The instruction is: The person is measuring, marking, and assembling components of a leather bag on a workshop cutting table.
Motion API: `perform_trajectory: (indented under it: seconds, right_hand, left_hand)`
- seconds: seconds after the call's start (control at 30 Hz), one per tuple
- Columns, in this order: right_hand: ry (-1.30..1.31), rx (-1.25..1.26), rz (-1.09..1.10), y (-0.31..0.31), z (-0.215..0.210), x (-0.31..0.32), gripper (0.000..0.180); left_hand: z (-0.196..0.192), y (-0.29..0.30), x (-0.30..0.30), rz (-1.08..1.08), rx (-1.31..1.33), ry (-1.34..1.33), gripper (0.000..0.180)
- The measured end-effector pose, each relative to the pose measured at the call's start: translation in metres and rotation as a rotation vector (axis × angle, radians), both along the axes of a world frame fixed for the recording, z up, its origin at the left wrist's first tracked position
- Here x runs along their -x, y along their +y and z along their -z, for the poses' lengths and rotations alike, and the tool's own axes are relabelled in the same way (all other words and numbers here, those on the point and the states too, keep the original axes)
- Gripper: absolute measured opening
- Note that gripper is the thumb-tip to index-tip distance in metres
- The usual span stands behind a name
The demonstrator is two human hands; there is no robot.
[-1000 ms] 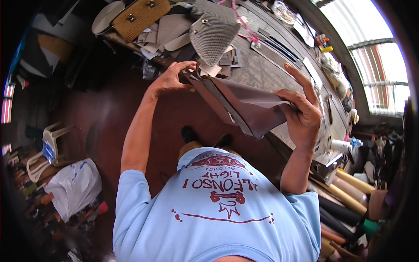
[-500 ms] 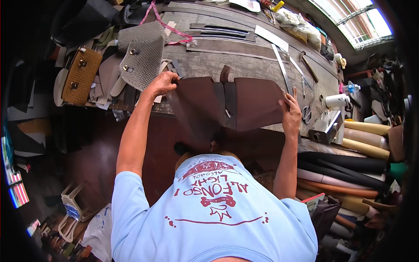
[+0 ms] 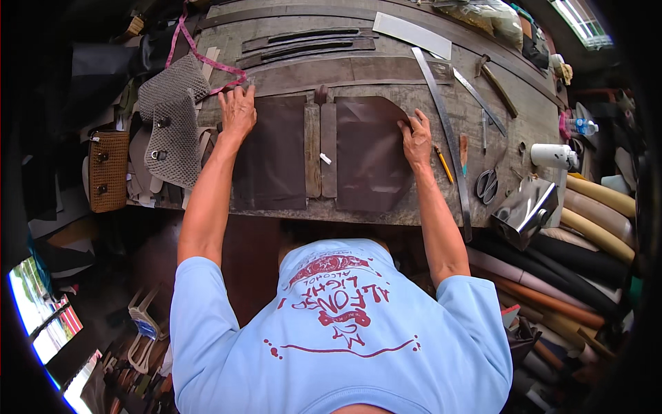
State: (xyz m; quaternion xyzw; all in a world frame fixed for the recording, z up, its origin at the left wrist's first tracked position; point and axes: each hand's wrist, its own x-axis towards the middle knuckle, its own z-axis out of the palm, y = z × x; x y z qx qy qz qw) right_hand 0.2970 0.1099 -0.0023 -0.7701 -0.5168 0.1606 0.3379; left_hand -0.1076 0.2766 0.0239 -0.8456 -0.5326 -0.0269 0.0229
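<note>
A dark brown sheet material piece, like thin leather or lining, lies flat at the table's near edge. It has two wide panels, with narrow strips and a small white piece between them. My left hand rests at the far left corner of the left panel, fingers spread. At the right panel's slanted outer edge is my right hand, its fingers bent but apart. A yellow pencil lies just right of that hand.
Right on the wooden table lie a long metal ruler, a hammer, scissors, a white bottle and a metal box. Left are a grey woven bag piece and pink tape measure. Material rolls stand lower right.
The brown piece, held up in both hands at the table's edge before, now lies flat on the tabletop. Both hands moved forward and their fingers loosened. The view shifted with the head.
</note>
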Motion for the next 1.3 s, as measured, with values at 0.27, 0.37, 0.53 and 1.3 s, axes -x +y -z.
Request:
perform_trajectory:
  seconds: [0.27, 0.37, 0.53, 1.3]
  right_hand:
    - [0.172, 0.02, 0.06, -0.096, -0.024, 0.029, 0.077]
    - [0.189, 0.035, 0.105, -0.124, -0.023, 0.044, 0.083]
    - [0.078, 0.012, 0.187, -0.147, -0.021, 0.051, 0.079]
    - [-0.64, 0.215, 0.186, -0.169, -0.028, 0.077, 0.075]
  left_hand:
    - [-0.002, -0.131, -0.059, 0.238, 0.116, -0.272, 0.053]
    - [0.014, -0.159, -0.079, 0.291, 0.167, -0.3, 0.055]
    - [0.023, -0.168, -0.088, 0.372, 0.209, -0.365, 0.049]
    - [0.021, -0.166, -0.099, 0.272, 0.011, -0.517, 0.019]
